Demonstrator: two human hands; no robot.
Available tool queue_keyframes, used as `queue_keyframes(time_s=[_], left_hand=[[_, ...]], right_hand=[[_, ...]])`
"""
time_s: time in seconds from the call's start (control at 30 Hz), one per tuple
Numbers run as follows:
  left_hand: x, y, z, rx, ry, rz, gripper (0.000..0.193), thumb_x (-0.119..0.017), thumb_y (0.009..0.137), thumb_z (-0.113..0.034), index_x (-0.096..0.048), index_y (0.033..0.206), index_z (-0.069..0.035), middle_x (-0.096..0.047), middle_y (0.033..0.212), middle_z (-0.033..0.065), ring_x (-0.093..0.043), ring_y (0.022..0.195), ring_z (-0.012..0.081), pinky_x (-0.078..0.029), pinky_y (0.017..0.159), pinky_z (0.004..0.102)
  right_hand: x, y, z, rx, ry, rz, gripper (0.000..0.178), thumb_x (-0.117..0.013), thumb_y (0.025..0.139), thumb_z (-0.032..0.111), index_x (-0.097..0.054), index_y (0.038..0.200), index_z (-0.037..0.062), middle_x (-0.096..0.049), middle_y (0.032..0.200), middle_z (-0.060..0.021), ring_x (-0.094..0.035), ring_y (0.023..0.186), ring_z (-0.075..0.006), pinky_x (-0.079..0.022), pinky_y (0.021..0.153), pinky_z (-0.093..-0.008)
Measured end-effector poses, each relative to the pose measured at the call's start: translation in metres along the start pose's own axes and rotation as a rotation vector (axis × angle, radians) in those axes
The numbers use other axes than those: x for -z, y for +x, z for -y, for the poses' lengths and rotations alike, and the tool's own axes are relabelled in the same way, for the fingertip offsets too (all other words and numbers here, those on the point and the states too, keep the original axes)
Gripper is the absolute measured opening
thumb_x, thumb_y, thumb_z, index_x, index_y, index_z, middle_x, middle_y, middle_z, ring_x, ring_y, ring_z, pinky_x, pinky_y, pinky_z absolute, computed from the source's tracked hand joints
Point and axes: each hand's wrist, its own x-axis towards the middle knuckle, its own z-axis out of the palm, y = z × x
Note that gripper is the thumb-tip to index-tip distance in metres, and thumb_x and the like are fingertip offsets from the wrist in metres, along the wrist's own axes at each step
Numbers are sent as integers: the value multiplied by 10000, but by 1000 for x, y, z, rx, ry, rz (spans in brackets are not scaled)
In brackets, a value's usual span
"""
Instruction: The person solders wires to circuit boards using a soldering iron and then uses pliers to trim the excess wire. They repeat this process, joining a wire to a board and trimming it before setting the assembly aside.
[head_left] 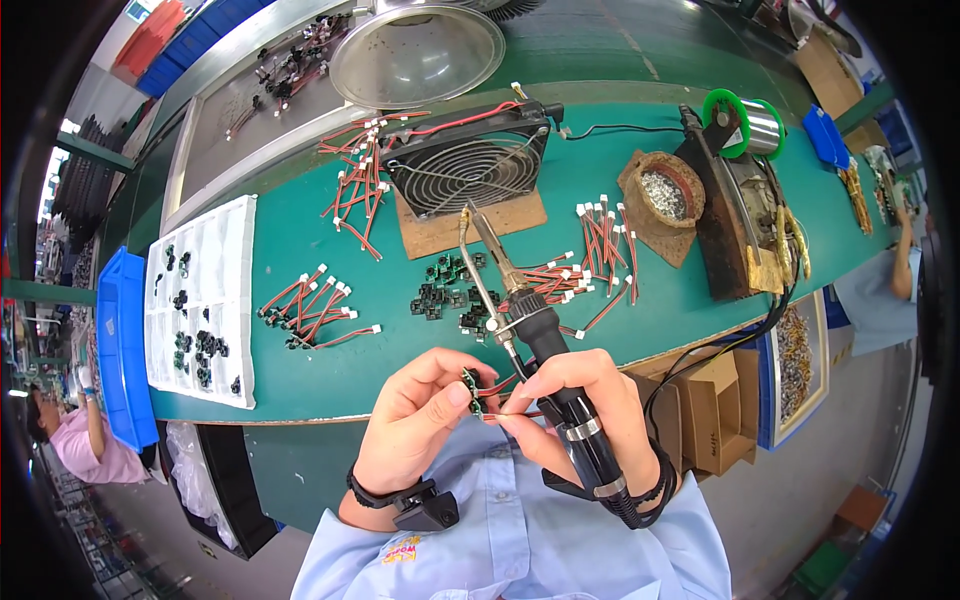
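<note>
My left hand [418,408] pinches a small green circuit board [473,393] between thumb and fingers, close in front of my shirt. A soldering iron [543,335] with a thin solder-feed tube clamped alongside is gripped in my right hand [595,400], its tip pointing away toward the fan. The thumb and forefinger of that hand also pinch red wires [496,387] against the board. Just beyond my hands lies a cluster of small black-and-green board parts [440,298]. Red wire leads with white plugs [556,278] lie right of it; finished-looking wired boards [318,310] lie to the left.
A black fan [465,165] stands on a wooden board at the back. Right of it are a bowl of solder bits [665,195], a metal stand [735,225] and a green solder spool [742,125]. A white compartment tray [205,300] and blue bin [122,350] sit left. Co-workers are at both sides.
</note>
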Motion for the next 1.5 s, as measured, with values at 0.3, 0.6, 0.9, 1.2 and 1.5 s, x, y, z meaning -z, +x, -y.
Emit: queue_keyframes(time_s=[0.3,0.6,0.9,1.2,1.5], left_hand=[[1,3,0,-53,128,3,180,-494,935,-136,-476,1033,14,-606,1029,148,-570,996,187,-434,883,319],[4,14,2,-233,218,-245,116,-422,948,-88,-463,1013,-1,-628,1005,160,-602,935,196,-457,864,325],[5,16,7,-355,293,-311,110,-439,942,-72,-464,1019,1,-630,1029,160,-597,966,176,-442,879,303],[5,16,7,-346,337,-293,92,-447,939,-70,-460,996,1,-632,1042,174,-600,968,177,-441,881,297],[6,15,9,-344,336,-280,97,-468,935,-78,-455,993,-1,-628,1049,187,-600,974,183,-441,878,298]], right_hand=[[8,-1,-5,29,-256,17,445,-749,696,13,-456,1027,64,-637,810,-71,-623,715,-169,-478,633,-281],[25,-29,-17,244,-388,-276,532,-721,730,367,-481,1108,80,-605,777,-60,-496,688,-222,-330,796,-398],[38,-52,-15,264,-575,149,507,-783,607,301,-570,1031,126,-596,751,-17,-527,663,-188,-326,798,-426],[32,-47,-13,205,-545,155,464,-811,545,207,-656,979,154,-631,802,10,-566,670,-151,-336,770,-366],[34,-50,-14,203,-570,181,470,-788,566,229,-619,994,138,-613,753,-14,-554,664,-185,-336,802,-406]])
